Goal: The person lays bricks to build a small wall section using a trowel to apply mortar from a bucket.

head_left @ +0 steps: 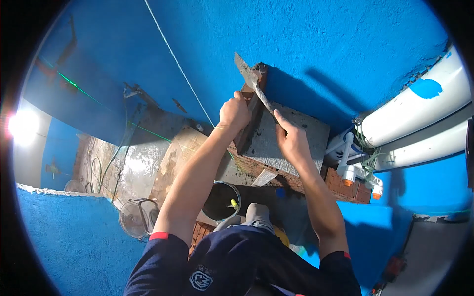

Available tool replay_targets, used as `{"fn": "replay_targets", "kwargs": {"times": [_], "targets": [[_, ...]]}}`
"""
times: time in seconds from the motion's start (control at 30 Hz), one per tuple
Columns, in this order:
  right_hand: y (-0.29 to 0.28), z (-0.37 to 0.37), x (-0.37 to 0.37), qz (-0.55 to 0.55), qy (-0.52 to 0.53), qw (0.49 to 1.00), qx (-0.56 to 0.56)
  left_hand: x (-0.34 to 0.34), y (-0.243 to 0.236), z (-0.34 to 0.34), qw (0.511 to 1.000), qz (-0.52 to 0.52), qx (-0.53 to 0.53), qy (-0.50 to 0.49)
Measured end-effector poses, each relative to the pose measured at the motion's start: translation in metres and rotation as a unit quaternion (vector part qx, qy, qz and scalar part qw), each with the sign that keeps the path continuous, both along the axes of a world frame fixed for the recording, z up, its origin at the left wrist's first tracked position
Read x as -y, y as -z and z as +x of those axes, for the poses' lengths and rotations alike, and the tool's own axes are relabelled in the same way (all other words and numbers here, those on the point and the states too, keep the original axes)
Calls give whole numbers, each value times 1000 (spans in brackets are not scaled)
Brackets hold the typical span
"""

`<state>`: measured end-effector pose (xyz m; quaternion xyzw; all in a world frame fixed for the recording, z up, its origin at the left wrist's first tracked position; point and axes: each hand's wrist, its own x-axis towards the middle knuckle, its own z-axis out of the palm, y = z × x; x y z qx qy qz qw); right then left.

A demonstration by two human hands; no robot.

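My right hand point(292, 140) is closed round the handle of a mortar-smeared trowel point(245, 70). Its blade lies at the far end of a narrow upright row of reddish bricks point(255, 116), against the blue wall. Just left of the blade, my left hand point(235, 111) is curled over a brick in that row, its fingertips partly hidden. Grey mortar coats the trowel and the brick's far end. Right of the row is a grey patterned slab point(291, 130) on a low brick base.
Thick white pipes point(414, 113) run along the right wall, with smaller orange-capped fittings below. A taut string point(178, 64) crosses on the left. A round bucket point(222, 200) stands by my feet, and a fan point(136, 218) is at lower left. A green laser line crosses the left side.
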<state>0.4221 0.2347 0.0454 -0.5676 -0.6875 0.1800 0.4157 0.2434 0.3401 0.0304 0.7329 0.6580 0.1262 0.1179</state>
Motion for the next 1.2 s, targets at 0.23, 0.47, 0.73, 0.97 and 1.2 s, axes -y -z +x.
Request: {"fn": "replay_targets", "kwargs": {"times": [0.23,0.47,0.73,0.97,1.2], "targets": [[-1,-16,3,-88,-17,996,5,9,9,-16,997,31,63,-43],[3,-2,7,-86,5,996,6,164,-41,-18,931,215,229,186],[-18,-19,64,-181,24,972,-147,179,83,-69,891,140,415,-117],[-40,-50,93,-202,92,969,-110,139,95,-54,853,240,459,-67],[-47,-74,98,-179,118,974,-74,118,100,-46,817,248,520,-24]]}}
